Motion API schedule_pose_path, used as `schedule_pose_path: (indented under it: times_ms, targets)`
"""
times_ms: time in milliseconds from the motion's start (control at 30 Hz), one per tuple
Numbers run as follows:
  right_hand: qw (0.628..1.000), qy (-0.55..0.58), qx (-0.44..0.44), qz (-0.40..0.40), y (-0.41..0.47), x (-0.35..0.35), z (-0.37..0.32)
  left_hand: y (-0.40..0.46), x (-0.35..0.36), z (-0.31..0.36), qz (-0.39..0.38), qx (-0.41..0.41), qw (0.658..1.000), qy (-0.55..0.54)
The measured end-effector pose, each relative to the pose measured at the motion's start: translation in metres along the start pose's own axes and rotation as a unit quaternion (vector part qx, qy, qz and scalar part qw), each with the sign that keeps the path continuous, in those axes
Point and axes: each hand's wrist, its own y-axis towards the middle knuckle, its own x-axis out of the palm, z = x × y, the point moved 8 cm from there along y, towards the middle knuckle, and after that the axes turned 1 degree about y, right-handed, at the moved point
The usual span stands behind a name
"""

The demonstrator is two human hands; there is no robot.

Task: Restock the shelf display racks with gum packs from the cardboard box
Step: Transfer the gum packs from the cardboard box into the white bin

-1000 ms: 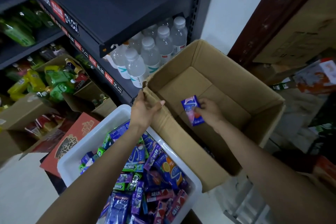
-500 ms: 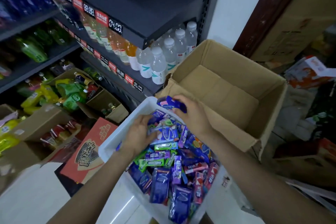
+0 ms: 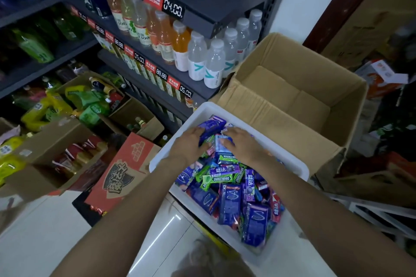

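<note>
Both hands are lying in the white bin (image 3: pixel 203 111): left hand (image 3: pixel 188 144) is curling round a blue gum pack (image 3: pixel 211 125) whose long axis is pointing up-right toward the cardboard box (image 3: pixel 299 105); right hand (image 3: pixel 244 145) is pinching a pale pack (image 3: pixel 220 145).

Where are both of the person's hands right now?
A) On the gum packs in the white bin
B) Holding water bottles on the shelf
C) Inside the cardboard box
A: the left hand and right hand rest on the gum packs piled in the white bin; the cardboard box beside it shows only its bare bottom.
</note>
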Motion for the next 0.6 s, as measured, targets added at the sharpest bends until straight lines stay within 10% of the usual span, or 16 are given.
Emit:
schedule_pose_path:
  times_ms: [333, 600]
  targets:
    - [0.973, 0.061, 0.071, 0.211, -0.071, -0.115, 0.069, 0.018, -0.041, 0.107, 0.120, 0.119, 0.978, -0.123]
    - [0.902, 0.130, 0.251, 0.325, -0.123, -0.192, 0.216, 0.082, 0.000, 0.247, 0.028, 0.178, 0.978, -0.103]
